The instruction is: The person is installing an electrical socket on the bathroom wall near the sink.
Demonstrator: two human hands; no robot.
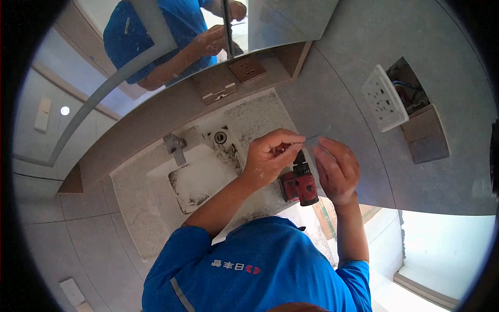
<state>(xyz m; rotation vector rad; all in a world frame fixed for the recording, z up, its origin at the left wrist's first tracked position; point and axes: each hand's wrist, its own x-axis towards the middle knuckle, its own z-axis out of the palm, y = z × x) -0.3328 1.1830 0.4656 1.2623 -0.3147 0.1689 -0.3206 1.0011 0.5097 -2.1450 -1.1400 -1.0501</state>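
Observation:
My left hand (271, 157) is closed in a pinch over the right end of the counter, thumb against forefinger. A thin dark strip or wire (312, 137) runs from its fingertips toward my right hand; it is too small to name. My right hand (338, 169), a little blurred, has its fingers bent together at the other end of that piece. Whether it grips the piece is not clear. Just below and between the hands lies a red and black cordless drill (305, 188) on the counter.
A dusty sink (200, 179) with a tap (176, 148) is on the left. A mirror cabinet (291, 21) overhangs the back, with a brown socket (247, 69) beneath. On the right wall, a white socket plate (383, 99) hangs off an open box with wires (408, 88), beside a brown plate (425, 135).

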